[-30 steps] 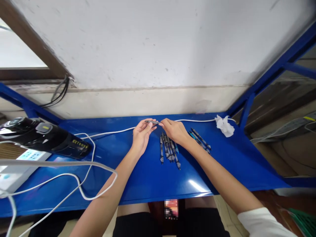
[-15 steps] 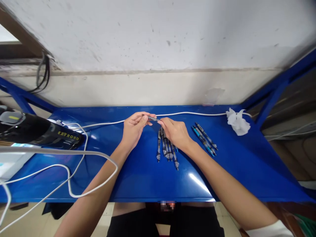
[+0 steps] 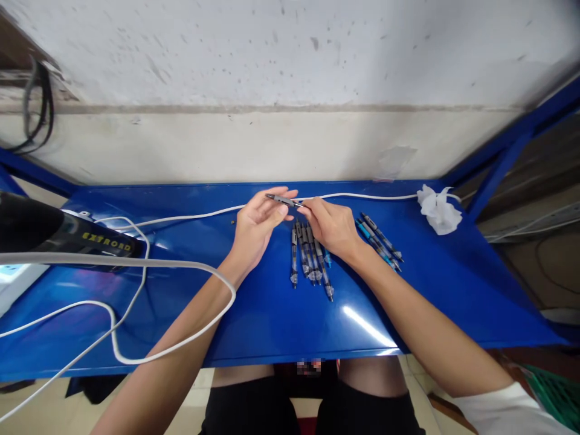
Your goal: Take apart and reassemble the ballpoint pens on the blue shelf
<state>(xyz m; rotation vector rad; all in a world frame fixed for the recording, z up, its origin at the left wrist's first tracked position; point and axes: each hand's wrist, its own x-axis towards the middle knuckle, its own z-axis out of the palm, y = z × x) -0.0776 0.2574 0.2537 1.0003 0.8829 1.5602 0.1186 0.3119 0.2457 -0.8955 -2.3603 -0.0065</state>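
Note:
A grey pen (image 3: 281, 200) is held above the blue tabletop, tilted slightly down to the right. My left hand (image 3: 258, 226) cradles its barrel between the thumb and loosely stretched fingers. The fingertips of my right hand (image 3: 333, 226) pinch a thin piece at the pen's right end; whether that piece is still joined to the barrel I cannot make out. Below the hands lie several clear-barrelled pens with grey grips (image 3: 312, 257) in a loose row, partly hidden by my right hand. Beside my right wrist is a second group of pens (image 3: 379, 238), some of them blue.
Crumpled white tissue (image 3: 438, 209) lies at the back right of the blue table (image 3: 254, 326). A black device lettered EXTRORD (image 3: 104, 241) is at the left. White cables (image 3: 113, 326) loop over the left side, one passing across my left forearm. A tiny dark bit (image 3: 232, 222) lies left of my left hand.
My left fingers have loosened and spread, so more of the pen shows. A tiny dark bit now shows on the table by my left hand. The view has shifted slightly.

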